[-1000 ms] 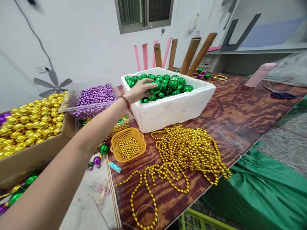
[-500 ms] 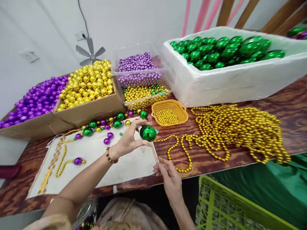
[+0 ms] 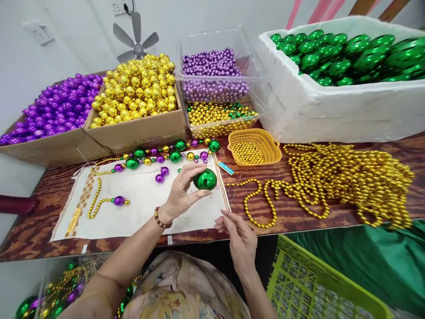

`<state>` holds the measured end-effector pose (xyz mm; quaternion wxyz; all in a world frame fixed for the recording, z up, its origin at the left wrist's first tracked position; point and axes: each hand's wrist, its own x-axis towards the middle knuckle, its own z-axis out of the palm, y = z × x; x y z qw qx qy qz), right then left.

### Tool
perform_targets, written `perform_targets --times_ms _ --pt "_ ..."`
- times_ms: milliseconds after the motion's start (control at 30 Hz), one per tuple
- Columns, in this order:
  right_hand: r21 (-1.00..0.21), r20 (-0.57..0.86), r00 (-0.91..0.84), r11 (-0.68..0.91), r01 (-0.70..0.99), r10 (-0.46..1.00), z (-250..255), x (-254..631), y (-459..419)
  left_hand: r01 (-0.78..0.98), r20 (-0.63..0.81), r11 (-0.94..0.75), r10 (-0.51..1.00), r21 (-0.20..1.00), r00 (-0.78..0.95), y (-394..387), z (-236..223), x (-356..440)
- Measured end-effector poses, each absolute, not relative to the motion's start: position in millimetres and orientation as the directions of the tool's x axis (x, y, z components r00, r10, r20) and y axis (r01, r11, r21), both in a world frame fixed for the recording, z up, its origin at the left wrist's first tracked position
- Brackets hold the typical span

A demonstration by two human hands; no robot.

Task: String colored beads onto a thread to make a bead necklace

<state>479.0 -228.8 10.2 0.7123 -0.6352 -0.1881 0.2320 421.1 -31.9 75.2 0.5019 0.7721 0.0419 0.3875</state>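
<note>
A large shiny green bead (image 3: 206, 179) is pinched between the thumb and fingers of my left hand (image 3: 182, 192), above the white cloth. My right hand (image 3: 239, 235) has its fingertips closed on a long thin needle (image 3: 235, 191), which points upward to the right of the bead, apart from it. Fine thread trails rightward from that hand. Behind my left hand lies a strand of green, purple and gold beads (image 3: 148, 161). Two loose purple beads (image 3: 161, 174) rest on the cloth (image 3: 142, 221), and a short gold string with a purple bead (image 3: 118, 200) lies to the left.
Boxes of purple beads (image 3: 63, 106) and gold beads (image 3: 136, 88), stacked clear bins (image 3: 219, 75) and a white foam box (image 3: 345, 110) line the back. An orange basket (image 3: 275, 153), blue-labelled item (image 3: 226, 168) and gold bead strings (image 3: 352, 186) lie right. A green crate (image 3: 318, 270) stands below.
The view has tilted down. The needle, earlier close under the green bead, now points up to the bead's right, away from it. My left hand keeps its hold on the bead.
</note>
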Motion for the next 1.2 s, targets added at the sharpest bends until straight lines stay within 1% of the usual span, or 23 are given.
perform_targets --times_ms 100,167,233,333,467,567,900,1200 --pt "-0.995 -0.007 0.817 0.08 -0.066 0.577 10.3 476.6 -233.3 -0.326 0.548 -0.471 0.477 0.82 0.687 -32.4 76.7 420.6" --pt "-0.996 0.014 0.808 0.075 -0.038 0.589 10.2 474.8 -236.2 -0.343 0.524 -0.41 0.509 0.845 0.683 -32.5 79.2 421.3" --pt "-0.997 0.049 0.796 0.073 0.005 0.604 9.5 472.5 -238.7 -0.362 0.471 -0.301 0.56 0.882 0.682 -31.9 82.7 423.0" --pt "-0.993 0.118 0.767 0.082 0.085 0.631 8.0 468.4 -240.4 -0.407 0.358 -0.082 0.651 0.91 0.669 -29.1 89.2 426.4" --pt "-0.98 0.195 0.732 0.107 0.166 0.653 6.3 464.0 -239.0 -0.432 0.202 0.168 0.7 0.886 0.685 -25.0 99.0 429.9" --pt "-0.976 0.214 0.724 0.11 0.189 0.656 6.2 462.8 -237.0 -0.432 0.134 0.273 0.695 0.86 0.706 -25.1 104.1 430.7" --pt "-0.984 0.172 0.719 0.085 0.155 0.674 5.3 461.5 -234.4 -0.426 0.052 0.364 0.707 0.829 0.705 -25.7 104.4 430.1" --pt "-0.988 0.153 0.722 0.091 0.124 0.675 8.0 460.1 -229.3 -0.408 0.054 0.346 0.703 0.845 0.709 -24.5 104.2 428.4"
